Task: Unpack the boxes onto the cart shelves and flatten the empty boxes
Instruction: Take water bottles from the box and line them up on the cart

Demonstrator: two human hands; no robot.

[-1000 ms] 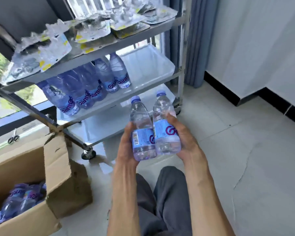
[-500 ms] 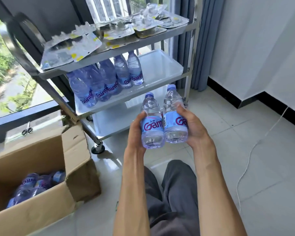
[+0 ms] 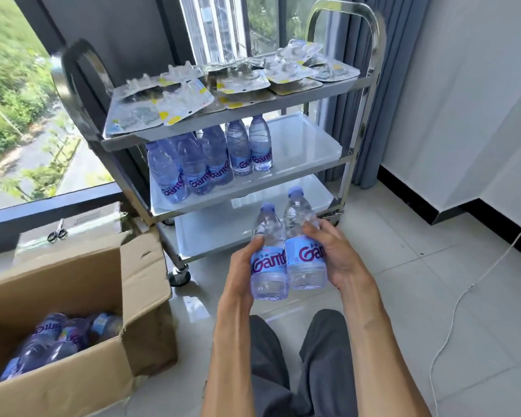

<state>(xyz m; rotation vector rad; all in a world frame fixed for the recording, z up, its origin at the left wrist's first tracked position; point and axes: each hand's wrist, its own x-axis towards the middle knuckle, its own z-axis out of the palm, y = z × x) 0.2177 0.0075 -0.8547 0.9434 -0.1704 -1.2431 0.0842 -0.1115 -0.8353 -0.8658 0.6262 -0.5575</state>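
Observation:
My left hand [image 3: 242,260] grips one upright water bottle [image 3: 268,263] with a blue label, and my right hand [image 3: 339,254] grips a second bottle [image 3: 304,254] pressed beside it. Both are held in front of the steel cart's lowest shelf [image 3: 217,233]. The middle shelf [image 3: 307,152] carries several matching bottles [image 3: 205,164] on its left half. An open cardboard box [image 3: 73,296] on the floor at the left holds more bottles [image 3: 57,338] lying down.
Clear blister packs [image 3: 223,85] cover the cart's top shelf. Scissors [image 3: 56,233] lie on the window ledge behind the box. A white cable [image 3: 463,296] runs across the tiled floor at right. My knees in grey trousers [image 3: 298,356] are below my hands.
My hands with both bottles stay close together while the view tilts up and back; the cart's handles and whole top shelf now show. The bottle labels have turned to face me.

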